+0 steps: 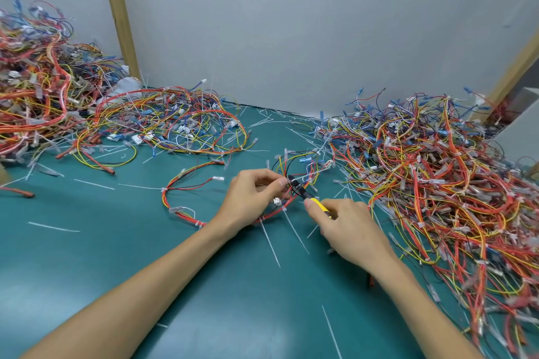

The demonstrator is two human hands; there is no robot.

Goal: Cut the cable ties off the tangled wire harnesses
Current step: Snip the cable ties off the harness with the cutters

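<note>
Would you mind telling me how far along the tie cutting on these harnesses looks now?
Done: cut tie strips lie scattered over the green mat. In hand: the left hand pinches one looped harness while the right hand holds yellow-handled cutters at it. Left: that harness shows more ties, and I cannot tell whether the left pile or right pile is finished.

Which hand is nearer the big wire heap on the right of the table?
Right. The right hand, gripping the yellow-handled cutter, lies just beside the heap; the left hand pinches the harness farther off, beyond the right hand.
</note>
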